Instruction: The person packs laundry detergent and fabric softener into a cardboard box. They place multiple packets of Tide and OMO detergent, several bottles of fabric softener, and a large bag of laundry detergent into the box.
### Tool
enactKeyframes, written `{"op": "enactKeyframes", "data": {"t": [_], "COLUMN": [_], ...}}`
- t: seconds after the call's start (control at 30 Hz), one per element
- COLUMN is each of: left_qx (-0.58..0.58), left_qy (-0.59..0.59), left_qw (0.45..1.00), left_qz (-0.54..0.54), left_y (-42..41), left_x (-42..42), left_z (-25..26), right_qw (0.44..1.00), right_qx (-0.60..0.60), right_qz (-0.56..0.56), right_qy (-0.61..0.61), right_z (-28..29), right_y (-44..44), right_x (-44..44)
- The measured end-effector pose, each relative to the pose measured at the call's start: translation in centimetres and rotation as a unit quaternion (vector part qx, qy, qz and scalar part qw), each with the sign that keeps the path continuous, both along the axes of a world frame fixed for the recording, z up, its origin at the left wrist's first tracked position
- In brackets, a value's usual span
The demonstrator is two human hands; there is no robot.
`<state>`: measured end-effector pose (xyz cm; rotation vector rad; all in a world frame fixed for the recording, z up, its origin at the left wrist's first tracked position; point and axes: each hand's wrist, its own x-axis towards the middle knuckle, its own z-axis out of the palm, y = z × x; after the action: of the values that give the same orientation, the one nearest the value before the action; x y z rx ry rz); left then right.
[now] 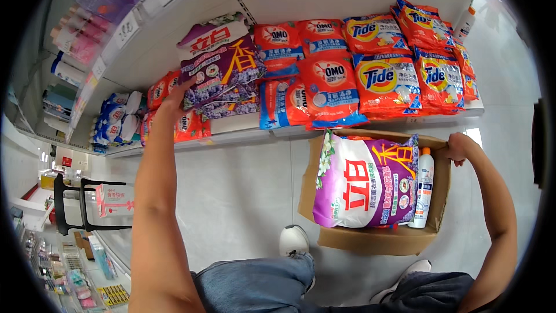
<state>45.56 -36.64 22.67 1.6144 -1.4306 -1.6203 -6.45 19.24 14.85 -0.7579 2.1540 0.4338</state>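
My left hand (176,98) grips the left edge of a purple-and-white laundry powder bag (217,58) on the bottom shelf, its thumb side against the front and other fingers hidden. This bag lies tilted over another purple bag (234,102). My right hand (459,148) is closed over the right rim of an open cardboard box (373,241) on the floor. Inside the box, a similar purple-and-white laundry powder bag (360,182) lies face up, beside a white bottle with an orange cap (422,191). Red items show partly beneath that bag.
Red OMO bags (330,89) and Tide bags (386,80) are stacked along the shelf. Blue-and-white packs (115,117) stand farther left. An upper shelf edge (126,30) with price tags overhangs at left. A black-framed chair (84,204) carries a pink carton (115,200).
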Motion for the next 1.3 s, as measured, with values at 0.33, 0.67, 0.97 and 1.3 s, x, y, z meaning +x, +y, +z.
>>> {"op": "enactKeyframes", "data": {"t": [0.33,0.67,0.97,1.3], "left_qx": [0.093,0.075,-0.112,0.048], "left_qy": [0.327,0.219,0.090,-0.200], "left_qw": [0.940,0.939,0.565,0.894], "left_qz": [-0.032,-0.254,-0.812,-0.397], "left_y": [9.2,41.8,45.1,35.0], "left_x": [-9.6,-15.7,-14.2,-17.3], "left_z": [0.6,0.2,-0.1,-5.9], "right_qw": [0.957,0.559,0.682,0.983], "right_qx": [-0.156,-0.430,-0.383,-0.173], "right_qz": [0.173,-0.392,-0.509,-0.052], "right_qy": [0.174,-0.590,-0.359,-0.023], "right_z": [2.5,7.4,0.6,1.1], "right_y": [-4.1,-2.7,5.7,6.6], "right_x": [4.5,18.2,15.2,10.8]}}
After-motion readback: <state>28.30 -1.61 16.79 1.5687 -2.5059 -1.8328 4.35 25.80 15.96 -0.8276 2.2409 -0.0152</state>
